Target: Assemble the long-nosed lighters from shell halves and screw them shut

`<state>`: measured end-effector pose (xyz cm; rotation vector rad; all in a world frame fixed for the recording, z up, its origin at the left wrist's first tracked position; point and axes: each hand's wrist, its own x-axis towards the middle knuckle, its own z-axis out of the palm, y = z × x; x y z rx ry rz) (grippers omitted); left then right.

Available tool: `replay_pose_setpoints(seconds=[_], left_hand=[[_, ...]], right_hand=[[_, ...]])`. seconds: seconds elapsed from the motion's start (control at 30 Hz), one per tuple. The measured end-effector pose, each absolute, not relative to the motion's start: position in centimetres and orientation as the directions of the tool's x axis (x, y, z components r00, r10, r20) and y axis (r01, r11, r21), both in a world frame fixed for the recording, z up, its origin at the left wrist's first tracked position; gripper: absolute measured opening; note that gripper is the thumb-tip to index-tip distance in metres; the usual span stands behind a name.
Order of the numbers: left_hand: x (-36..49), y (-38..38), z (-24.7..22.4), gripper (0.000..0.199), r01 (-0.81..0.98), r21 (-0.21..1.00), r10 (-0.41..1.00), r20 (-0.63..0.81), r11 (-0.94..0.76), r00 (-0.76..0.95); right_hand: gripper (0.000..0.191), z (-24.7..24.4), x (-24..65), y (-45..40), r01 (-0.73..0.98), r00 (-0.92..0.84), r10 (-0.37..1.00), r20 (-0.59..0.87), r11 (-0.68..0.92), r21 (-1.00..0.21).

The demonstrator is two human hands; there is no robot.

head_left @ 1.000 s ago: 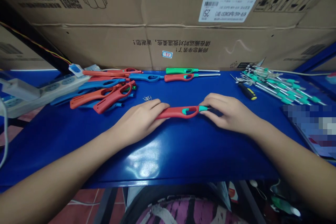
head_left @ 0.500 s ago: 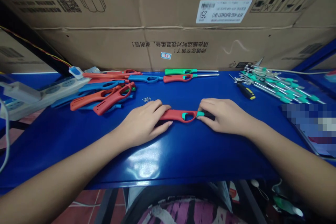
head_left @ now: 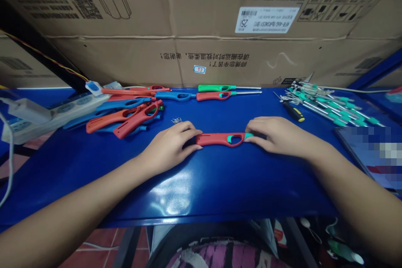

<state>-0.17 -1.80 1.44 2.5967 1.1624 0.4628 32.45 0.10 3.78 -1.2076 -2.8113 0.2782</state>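
Between my two hands a red gas lighter (head_left: 216,139) with a green trigger lies level, just over or on the blue table (head_left: 238,184). My left hand (head_left: 174,142) pinches the butt of its handle between thumb and fingers. At the other end, my right hand (head_left: 273,136) closes its fingertips around the green collar (head_left: 248,135); the rod beyond it is hidden by the hand. Behind, a green lighter (head_left: 216,88) and another red lighter (head_left: 213,96) lie side by side, metal rods pointing right.
Red and blue lighter handles (head_left: 138,119) are heaped at left beside a power strip (head_left: 72,109). Several metal rods with green collars (head_left: 329,102) lie at right, near a black-and-yellow screwdriver (head_left: 293,111). A cardboard box (head_left: 132,60) stands behind; a blurred-out device (head_left: 367,155) sits at right.
My left hand has slid back to the end of the handle, baring more of it. The lighter and my right hand have shifted slightly right.
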Motion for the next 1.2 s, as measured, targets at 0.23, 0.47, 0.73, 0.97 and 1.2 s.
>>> replay_pose_setpoints(seconds=[0.23, 0.47, 0.73, 0.97, 1.2], left_hand=[[0.3, -2.4, 1.4, 0.032, 0.668, 0.459, 0.793, 0.154, -0.586, 0.589], [0.6, -2.8, 1.6, 0.032, 0.705, 0.347, 0.782, 0.183, -0.618, 0.596], [0.7, -3.0, 1.7, 0.053, 0.726, 0.297, 0.785, 0.212, -0.620, 0.583], [0.5, -2.8, 1.2, 0.043, 0.691, 0.302, 0.753, 0.218, -0.657, 0.621], [0.5, -2.7, 1.0, 0.035, 0.651, 0.351, 0.735, 0.215, -0.673, 0.643]], right_hand=[[0.022, 3.8, 32.5, 0.2, 0.728, -0.673, 0.740, -0.010, 0.660, -0.184], [0.032, 4.4, 33.2, 0.2, 0.771, -0.609, 0.791, -0.061, 0.572, -0.281], [0.059, 4.7, 36.9, 2.5, 0.978, 0.157, 0.987, -0.017, -0.153, 0.141], [0.052, 4.2, 38.8, 3.9, 0.902, 0.411, 0.903, -0.123, -0.384, 0.195], [0.041, 4.0, 39.0, 4.2, 0.905, 0.408, 0.911, -0.061, -0.395, 0.155]])
